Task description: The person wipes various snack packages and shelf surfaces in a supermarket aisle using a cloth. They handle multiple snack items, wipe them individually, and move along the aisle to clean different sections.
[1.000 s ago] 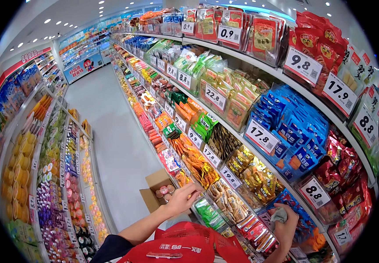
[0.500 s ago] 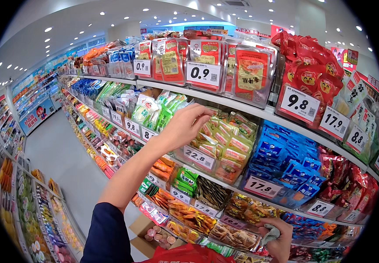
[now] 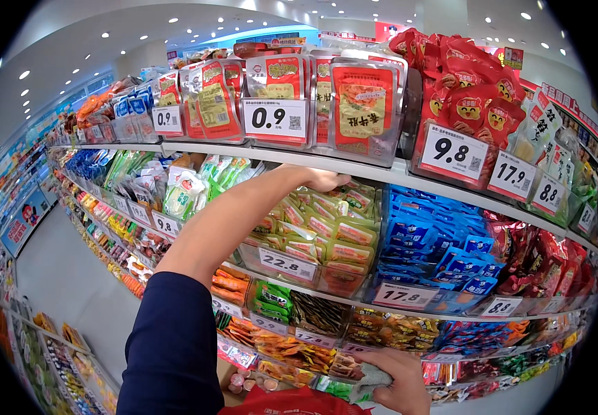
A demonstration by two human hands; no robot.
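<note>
My left hand (image 3: 323,179) reaches in just under the upper shelf's edge, over a clear bin of small yellow-green snack packets (image 3: 316,223). Its fingers point away from me and are mostly hidden, so whether they hold anything does not show. Low in front of the shelves, my right hand (image 3: 404,380) is closed around a crumpled grey cloth (image 3: 370,382). It is beside the lower rows, near brown and gold snack packs (image 3: 389,330).
Flat red-and-silver pouches (image 3: 368,111) and red bags (image 3: 475,86) line the upper shelf (image 3: 243,149). Blue packets (image 3: 430,235) fill the bin to the right. An open carton (image 3: 233,395) stands low by the shelves. The aisle floor (image 3: 77,270) runs along the left.
My left hand has gone deeper, under the upper shelf's edge. My right hand, still holding the cloth, has shifted left and slightly lower. The view has turned a little to the right.
</note>
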